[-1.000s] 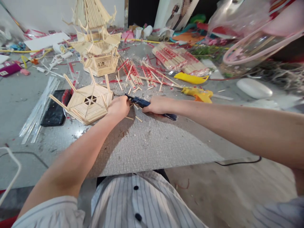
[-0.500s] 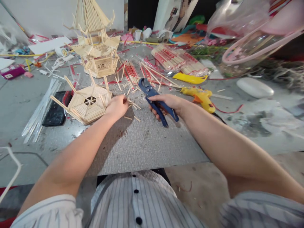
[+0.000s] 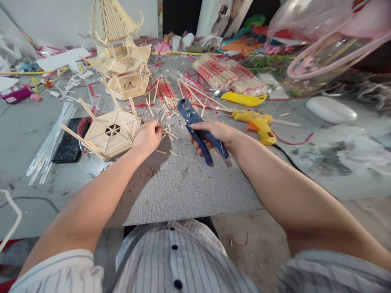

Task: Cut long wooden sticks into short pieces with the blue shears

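Observation:
My right hand [image 3: 215, 134] is wrapped round the handles of a blue pipe cutter [image 3: 193, 116], whose curved jaw points away from me above the table. My left hand [image 3: 149, 135] is closed with its fingertips pressed together; what they hold, if anything, is hidden. Just beyond and right of its fingers lie short cut stick pieces [image 3: 172, 134]. Left of that hand, partly behind it, rests a hexagonal base of wooden sticks [image 3: 105, 140] with posts rising from its corners. Further back stands a tiered stick pagoda [image 3: 125, 65].
A yellow glue gun [image 3: 258, 125] and a yellow-handled saw [image 3: 244, 99] lie at right. Red-wrapped chopsticks [image 3: 166, 95] and bagged bundles [image 3: 214, 73] lie behind. At left are clear glue sticks [image 3: 50, 138] and a black phone [image 3: 65, 146]. The table's front edge [image 3: 183, 217] is near my body.
The view has shifted slightly, so most things on the table's left and middle appear a little further left. Both hands keep nearly the same pose, and the cutter stays in my right hand.

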{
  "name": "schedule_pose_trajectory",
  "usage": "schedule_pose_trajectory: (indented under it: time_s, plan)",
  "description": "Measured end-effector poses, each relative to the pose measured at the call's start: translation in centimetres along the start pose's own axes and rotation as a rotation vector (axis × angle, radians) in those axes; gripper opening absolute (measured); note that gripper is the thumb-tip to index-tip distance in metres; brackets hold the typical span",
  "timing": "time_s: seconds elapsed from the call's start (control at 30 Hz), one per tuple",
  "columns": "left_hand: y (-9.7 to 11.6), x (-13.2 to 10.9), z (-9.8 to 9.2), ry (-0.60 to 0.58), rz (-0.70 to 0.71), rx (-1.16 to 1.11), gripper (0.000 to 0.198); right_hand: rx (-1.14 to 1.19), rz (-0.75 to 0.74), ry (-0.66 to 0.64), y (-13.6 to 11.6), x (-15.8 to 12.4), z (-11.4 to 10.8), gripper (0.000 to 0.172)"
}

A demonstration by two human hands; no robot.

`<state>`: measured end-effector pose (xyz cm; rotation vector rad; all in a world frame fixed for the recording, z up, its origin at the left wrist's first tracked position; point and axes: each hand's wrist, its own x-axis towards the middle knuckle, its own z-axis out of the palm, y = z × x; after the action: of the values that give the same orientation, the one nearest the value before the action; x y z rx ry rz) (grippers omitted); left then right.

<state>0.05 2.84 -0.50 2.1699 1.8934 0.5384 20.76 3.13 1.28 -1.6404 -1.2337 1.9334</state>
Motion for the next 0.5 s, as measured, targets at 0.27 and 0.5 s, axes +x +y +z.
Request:
schedule_pose_trajectory:
  time_s: [0.27,0.5]
  plan:
    - [1.2,0.8,0.1,0.055,0.052,0.155,0.036,-0.042,-0.045,0.013,0.0,-0.6,0.5,0.033]
    - [0.9,4.7,0.2,-0.111,-0.096,0.223,0.035,-0.042,-0.036,0.010,0.1,-0.1,0.2,0.032]
